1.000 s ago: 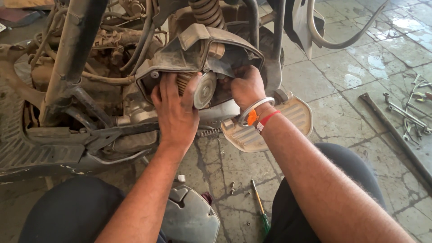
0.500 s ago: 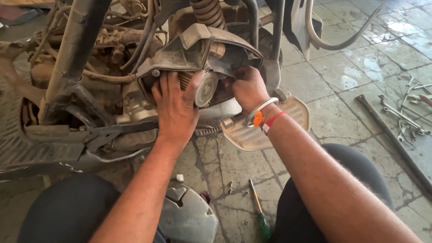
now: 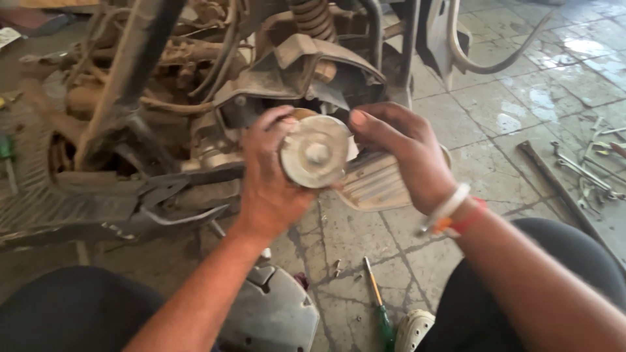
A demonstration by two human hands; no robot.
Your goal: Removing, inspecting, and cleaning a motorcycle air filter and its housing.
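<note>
My left hand and my right hand together hold a round, dusty metal pulley disc with a hub at its middle. The disc is out in front of the open engine housing of a dismantled scooter. My left fingers wrap its left rim. My right thumb and fingers press on its right rim. Bangles and a red thread circle my right wrist.
A grey metal cover lies on the tiled floor between my knees. A green-handled screwdriver lies beside it, with small bolts close by. Wrenches and a long bar lie at right. A footrest plate sits under my hands.
Both hands were inside the engine housing on the disc; now they have pulled the disc out towards me, clear of the housing.
</note>
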